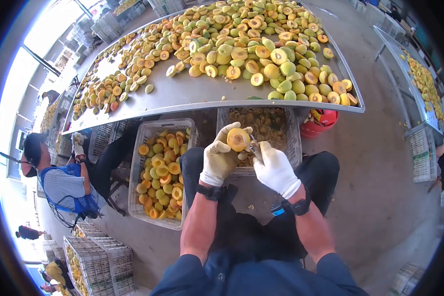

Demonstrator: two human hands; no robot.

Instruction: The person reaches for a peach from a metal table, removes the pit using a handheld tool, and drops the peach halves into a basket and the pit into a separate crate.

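My left hand [220, 157], in a stained glove, holds a halved yellow fruit [238, 139] with its cut face and brown centre turned up. My right hand [275, 168], in a white glove, is closed around a small metal tool [255, 147], whose tip is at the right edge of the fruit. Both hands are above my lap, near a crate of brown scraps [293, 143] under the table edge. To the left of my left hand stands a white crate [134, 180] filled with halved fruit.
A metal table [182, 91] piled with halved fruit spans the front. A red bucket [314, 129] stands beneath its right end. A person [66, 182] sits at the left. Stacked crates [101, 261] are at lower left; another fruit table [419, 89] is at right.
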